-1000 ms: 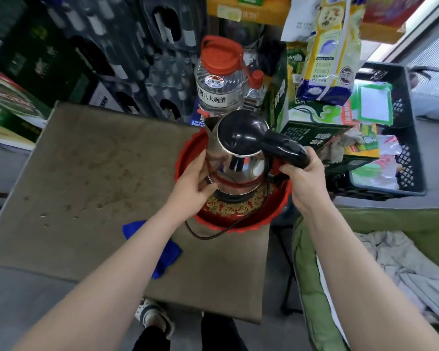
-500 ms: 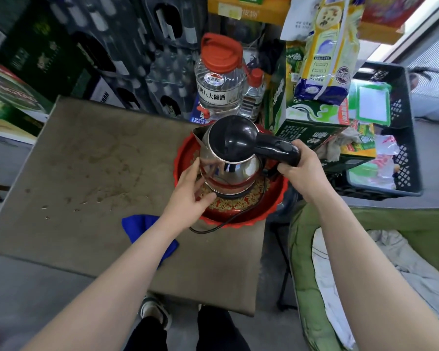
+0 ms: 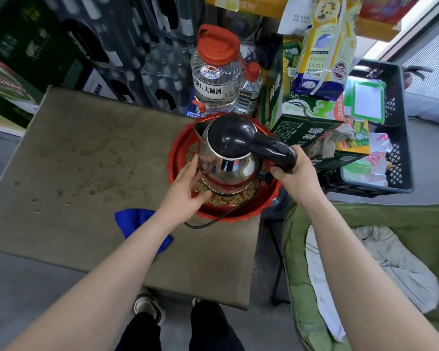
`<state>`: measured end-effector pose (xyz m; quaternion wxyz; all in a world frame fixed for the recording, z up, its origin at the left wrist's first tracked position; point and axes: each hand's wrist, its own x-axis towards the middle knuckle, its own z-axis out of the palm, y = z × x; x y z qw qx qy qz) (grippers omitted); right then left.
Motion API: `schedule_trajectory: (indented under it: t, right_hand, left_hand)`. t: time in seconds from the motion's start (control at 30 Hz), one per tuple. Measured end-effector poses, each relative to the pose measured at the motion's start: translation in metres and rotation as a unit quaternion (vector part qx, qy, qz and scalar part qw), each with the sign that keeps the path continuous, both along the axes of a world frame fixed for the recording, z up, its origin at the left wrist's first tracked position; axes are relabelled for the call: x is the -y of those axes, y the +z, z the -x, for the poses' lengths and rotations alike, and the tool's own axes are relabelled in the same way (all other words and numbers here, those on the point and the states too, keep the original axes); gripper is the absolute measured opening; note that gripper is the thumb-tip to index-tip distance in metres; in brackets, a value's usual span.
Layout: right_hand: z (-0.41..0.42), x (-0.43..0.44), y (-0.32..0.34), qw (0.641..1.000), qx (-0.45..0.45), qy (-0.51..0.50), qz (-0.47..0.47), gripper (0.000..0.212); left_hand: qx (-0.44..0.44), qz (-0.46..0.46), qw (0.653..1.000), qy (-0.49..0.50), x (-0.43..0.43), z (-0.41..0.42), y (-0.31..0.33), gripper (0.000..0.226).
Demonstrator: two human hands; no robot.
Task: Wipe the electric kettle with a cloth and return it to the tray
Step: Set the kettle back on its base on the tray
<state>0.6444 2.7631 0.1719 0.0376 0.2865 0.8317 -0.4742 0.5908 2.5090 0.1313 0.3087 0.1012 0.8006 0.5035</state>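
A shiny steel electric kettle (image 3: 226, 165) with a black lid and handle stands on its base in the round red tray (image 3: 266, 203) at the table's right side. My right hand (image 3: 293, 171) grips the black handle. With its fingers spread, my left hand (image 3: 188, 188) rests against the kettle's left side. A blue cloth (image 3: 134, 219) lies on the table, partly under my left forearm. A black power cord (image 3: 208, 221) trails from the tray toward the table's front.
The brown table (image 3: 86, 168) is stained. Behind the tray stand a large clear jug with a red cap (image 3: 216, 72) and a small bottle (image 3: 249, 89). Green boxes (image 3: 307, 122) and a black crate (image 3: 395, 138) crowd the right. A green chair (image 3: 365, 249) holds white fabric.
The kettle has come down from a slight lift onto its base in the tray. Both hands stayed on it. The blue cloth has not moved.
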Motion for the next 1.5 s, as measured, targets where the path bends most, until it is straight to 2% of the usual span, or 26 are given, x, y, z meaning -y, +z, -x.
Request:
schedule_trajectory:
  t: [0.33,0.4,0.47,0.53,0.57,0.67,0.77,0.87,0.97,1.03,1.2,1.33,1.5]
  right_hand:
    - [-0.019,0.039,-0.013,0.999,-0.012,0.004,0.042,0.037]
    - [-0.018,0.036,-0.013,0.999,-0.003,0.023,0.044,0.038]
    - [-0.02,0.025,-0.014,0.993,0.019,0.07,0.091,0.046]
    - [-0.02,0.007,-0.017,0.984,0.043,0.081,0.153,0.053]
    - [-0.019,-0.004,-0.021,0.985,0.051,0.056,0.155,0.053]
    - [-0.005,-0.043,-0.048,0.994,0.081,-0.051,0.054,0.045]
    - [0.013,-0.063,-0.083,0.985,0.162,-0.065,-0.008,0.052]
    - [0.025,-0.067,-0.124,0.975,0.214,-0.056,0.019,0.063]
    - [0.025,-0.059,-0.146,0.977,0.202,-0.065,0.017,0.06]
    - [0.023,-0.051,-0.147,0.982,0.157,-0.098,0.038,0.052]
    - [0.016,-0.037,-0.145,0.985,0.074,-0.141,0.071,0.037]
    - [0.016,-0.022,-0.125,0.959,0.047,-0.224,0.168,0.04]
    - [0.012,0.0,-0.096,0.948,0.027,-0.225,0.222,0.043]
  left_hand:
    - [-0.006,-0.034,0.999,0.002,-0.009,0.046,-0.01,0.101]
    - [-0.002,-0.042,0.999,-0.011,-0.01,0.051,-0.009,0.101]
    - [0.0,-0.032,0.999,-0.032,-0.004,0.052,-0.013,0.097]
    - [-0.037,0.007,0.999,-0.019,0.005,0.051,-0.017,0.088]
    - [-0.066,0.032,0.997,0.013,0.011,0.051,-0.022,0.084]
    - [-0.116,0.134,0.975,0.135,0.026,0.049,-0.035,0.072]
    - [-0.082,0.235,0.958,0.142,0.031,0.049,-0.046,0.067]
    - [-0.056,0.26,0.956,0.127,0.032,0.064,-0.064,0.063]
    - [-0.018,0.248,0.958,0.145,0.027,0.086,-0.08,0.051]
    - [-0.001,0.234,0.961,0.148,0.022,0.094,-0.086,0.041]
    - [0.038,0.159,0.966,0.2,0.028,0.097,-0.098,0.047]
    - [0.087,0.069,0.957,0.269,0.043,0.081,-0.095,0.047]
    - [0.081,0.007,0.94,0.33,0.07,0.054,-0.069,0.039]
